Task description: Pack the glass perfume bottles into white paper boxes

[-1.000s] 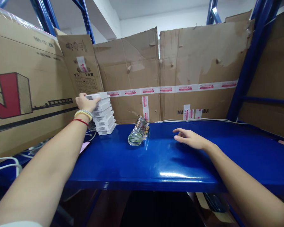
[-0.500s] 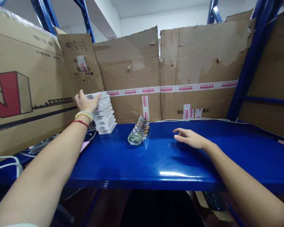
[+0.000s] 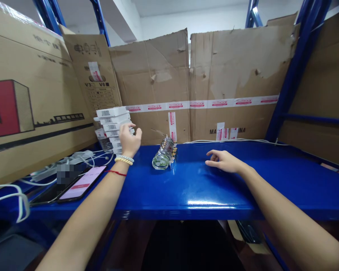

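Boxes (image 3: 113, 126) stacked upright, long sides sideways; left hand (image 3: 129, 141) cupped against them, clasping nothing.

Stack of white boxes (image 3: 114, 126): lower part hidden behind left hand (image 3: 129, 140) | phone (image 3: 64, 175): patch blurred | glass bottles (image 3: 164, 158): count possibly six, unclear

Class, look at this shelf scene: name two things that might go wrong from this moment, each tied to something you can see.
1. The left hand presses the side of the stack of white boxes, whose boxes already sit unevenly; a push may topple them.
2. The row of glass bottles lies close beside that stack on the glossy blue shelf; falling boxes or the nearby right hand might knock the bottles and set them rolling.
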Available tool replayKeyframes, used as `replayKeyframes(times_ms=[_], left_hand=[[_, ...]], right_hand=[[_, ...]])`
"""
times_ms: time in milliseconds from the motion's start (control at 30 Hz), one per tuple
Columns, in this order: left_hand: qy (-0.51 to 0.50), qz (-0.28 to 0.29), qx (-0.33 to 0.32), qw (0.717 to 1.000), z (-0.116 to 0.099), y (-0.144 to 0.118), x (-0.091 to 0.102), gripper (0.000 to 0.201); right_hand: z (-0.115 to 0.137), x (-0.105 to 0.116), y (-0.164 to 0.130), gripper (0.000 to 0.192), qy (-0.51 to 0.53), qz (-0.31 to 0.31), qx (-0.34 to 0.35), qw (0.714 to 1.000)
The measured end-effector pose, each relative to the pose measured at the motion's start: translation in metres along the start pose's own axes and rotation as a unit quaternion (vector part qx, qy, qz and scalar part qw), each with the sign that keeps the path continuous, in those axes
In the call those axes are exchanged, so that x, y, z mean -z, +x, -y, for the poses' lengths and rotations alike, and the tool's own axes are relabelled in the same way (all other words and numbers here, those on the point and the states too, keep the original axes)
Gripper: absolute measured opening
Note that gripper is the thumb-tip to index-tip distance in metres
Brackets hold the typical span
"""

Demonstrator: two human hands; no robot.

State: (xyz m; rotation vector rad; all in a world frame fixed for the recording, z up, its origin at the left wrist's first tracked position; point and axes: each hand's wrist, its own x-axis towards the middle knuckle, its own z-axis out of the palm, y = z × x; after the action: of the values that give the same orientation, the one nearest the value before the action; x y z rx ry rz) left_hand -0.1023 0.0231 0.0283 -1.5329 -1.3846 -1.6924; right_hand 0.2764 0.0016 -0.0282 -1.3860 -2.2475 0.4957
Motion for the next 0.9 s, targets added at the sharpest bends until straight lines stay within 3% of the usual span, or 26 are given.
replayKeyframes(times_ms=[67, 133, 267, 400, 533, 633, 900], left_hand=[[0.013, 0.066, 0.024, 0.997, 0.004, -0.015, -0.01, 0.008], [0.033, 0.169, 0.041, 0.984, 0.01, -0.027, -0.016, 0.012], [0.108, 0.36, 0.061, 0.925, 0.026, -0.04, -0.017, 0.022], [0.162, 0.466, 0.053, 0.868, 0.036, -0.043, -0.017, 0.026], [0.144, 0.527, 0.071, 0.834, 0.032, -0.041, -0.017, 0.049], [0.152, 0.534, 0.097, 0.826, 0.023, -0.04, -0.016, 0.061], [0.219, 0.493, 0.112, 0.835, 0.001, -0.045, -0.012, 0.036]], right_hand=[[-0.001, 0.0, 0.001, 0.048, -0.019, -0.007, -0.004, 1.0], [-0.001, 0.0, 0.001, 0.045, -0.034, -0.008, -0.007, 0.999], [-0.002, 0.001, 0.001, 0.043, -0.048, 0.002, -0.016, 0.999], [-0.004, 0.0, 0.002, 0.042, -0.064, -0.006, -0.03, 0.997], [-0.004, -0.002, 0.002, 0.04, -0.083, -0.007, -0.03, 0.996], [-0.003, -0.002, 0.001, 0.041, -0.082, -0.007, -0.025, 0.996], [-0.013, 0.008, 0.004, 0.039, -0.073, -0.077, -0.073, 0.992]])
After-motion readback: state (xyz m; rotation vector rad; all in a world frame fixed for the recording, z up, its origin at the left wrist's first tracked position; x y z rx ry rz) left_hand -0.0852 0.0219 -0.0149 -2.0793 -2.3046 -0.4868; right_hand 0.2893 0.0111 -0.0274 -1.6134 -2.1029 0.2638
